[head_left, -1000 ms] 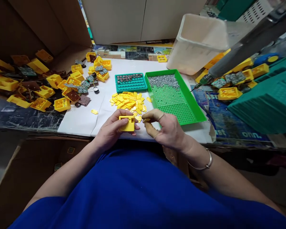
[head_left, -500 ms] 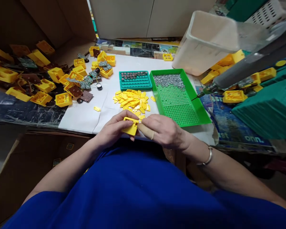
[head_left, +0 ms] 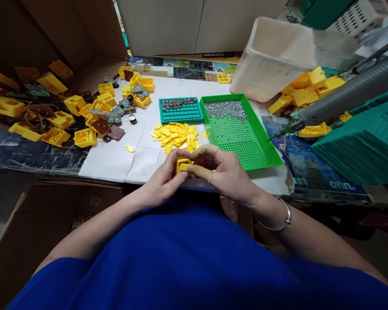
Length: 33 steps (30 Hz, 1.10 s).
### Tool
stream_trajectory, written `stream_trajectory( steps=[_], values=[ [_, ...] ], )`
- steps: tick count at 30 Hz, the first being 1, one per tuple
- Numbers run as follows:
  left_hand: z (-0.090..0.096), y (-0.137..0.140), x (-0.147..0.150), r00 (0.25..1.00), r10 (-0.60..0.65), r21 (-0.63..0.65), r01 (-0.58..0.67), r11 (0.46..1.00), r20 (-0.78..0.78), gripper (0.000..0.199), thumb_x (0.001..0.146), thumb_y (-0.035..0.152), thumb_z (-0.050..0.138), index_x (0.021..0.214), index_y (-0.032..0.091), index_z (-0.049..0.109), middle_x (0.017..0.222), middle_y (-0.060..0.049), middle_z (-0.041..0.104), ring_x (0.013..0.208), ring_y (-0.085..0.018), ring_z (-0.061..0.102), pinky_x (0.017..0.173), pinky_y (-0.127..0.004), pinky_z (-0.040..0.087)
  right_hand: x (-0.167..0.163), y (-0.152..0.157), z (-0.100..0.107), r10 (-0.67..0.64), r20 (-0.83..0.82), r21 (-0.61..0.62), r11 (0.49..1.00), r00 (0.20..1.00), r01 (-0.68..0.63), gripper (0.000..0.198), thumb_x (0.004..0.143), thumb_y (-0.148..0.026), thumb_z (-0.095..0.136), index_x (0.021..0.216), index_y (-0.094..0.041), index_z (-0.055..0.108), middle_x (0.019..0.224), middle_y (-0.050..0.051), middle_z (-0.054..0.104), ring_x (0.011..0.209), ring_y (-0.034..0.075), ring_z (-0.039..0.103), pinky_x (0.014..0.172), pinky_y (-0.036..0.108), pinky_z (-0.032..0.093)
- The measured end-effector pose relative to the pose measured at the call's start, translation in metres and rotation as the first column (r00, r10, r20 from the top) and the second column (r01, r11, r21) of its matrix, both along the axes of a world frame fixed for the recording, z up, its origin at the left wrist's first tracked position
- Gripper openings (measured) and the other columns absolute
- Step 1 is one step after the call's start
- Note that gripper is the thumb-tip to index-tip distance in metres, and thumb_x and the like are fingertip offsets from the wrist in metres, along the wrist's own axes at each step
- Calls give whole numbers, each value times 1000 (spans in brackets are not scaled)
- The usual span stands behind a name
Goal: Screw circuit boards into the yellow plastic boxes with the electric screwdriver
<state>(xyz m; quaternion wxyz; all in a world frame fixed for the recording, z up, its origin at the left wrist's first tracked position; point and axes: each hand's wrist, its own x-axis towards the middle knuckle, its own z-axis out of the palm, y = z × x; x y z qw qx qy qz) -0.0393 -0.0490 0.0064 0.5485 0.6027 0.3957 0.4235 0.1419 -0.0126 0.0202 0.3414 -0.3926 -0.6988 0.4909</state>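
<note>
My left hand (head_left: pixel 166 178) is wrapped round a small yellow plastic housing (head_left: pixel 180 162), held just above the near edge of the table. Its open side now faces up toward me. A flat yellow piece (head_left: pixel 185 167) lies across the opening, pinched at its right end by my right hand (head_left: pixel 224 172). Finger cots cover the thumb and a finger of that hand. Just beyond my hands, a pile of flat yellow pieces (head_left: pixel 176 137) rests on white paper.
Behind the pile stands a teal tray (head_left: pixel 181 115) with small round metal parts. A green tray (head_left: pixel 271 157) of screws sits at right, beneath a hanging electric screwdriver (head_left: pixel 330 99). Yellow housings with wired boards (head_left: pixel 100 114) crowd the left. A whitish bin (head_left: pixel 271 64) stands behind.
The housing has been turned in my left hand, so its opening shows instead of its perforated face. My right fingers have moved over its right side, and the flat piece has come into view.
</note>
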Motion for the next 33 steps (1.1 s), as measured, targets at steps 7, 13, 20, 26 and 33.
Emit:
stream_trajectory(
  steps=[7,13,20,26,33],
  values=[
    [5,-2,0,990,24,73,-14,997,-139,26,88,20,57,112,21,48,105,-5,54,95,-19,52,88,-31,43,1,3,9,0,124,85,996,992,-11,23,80,-23,72,98,-19,58,71,-4,63,63,10,59,60,23,45],
    [13,-7,-3,970,-52,126,83,989,-235,24,91,16,49,115,21,46,108,-7,54,103,-19,53,93,-32,45,8,10,11,163,364,144,963,917,-228,22,90,-31,64,107,-18,60,59,-8,53,53,9,48,56,21,34],
    [9,-11,-7,967,-109,116,139,984,-229,24,92,17,50,115,21,47,104,-6,52,96,-17,53,89,-30,47,3,-2,0,45,446,316,926,894,-205,29,93,-46,58,93,-17,60,59,-5,53,49,10,43,54,23,30],
    [10,-3,7,995,-95,-205,92,974,-6,21,90,33,61,106,21,53,96,-3,62,85,-16,61,80,-30,50,35,13,17,-234,147,703,708,961,64,32,91,-49,62,108,-23,62,91,5,67,86,19,65,77,31,51],
    [5,46,27,971,-96,-588,209,782,218,32,76,31,78,98,16,60,95,-7,71,84,-19,70,74,-33,59,117,112,39,-538,-341,590,516,771,621,38,96,-45,57,128,-28,46,136,10,55,134,21,48,113,45,39]
  ],
)
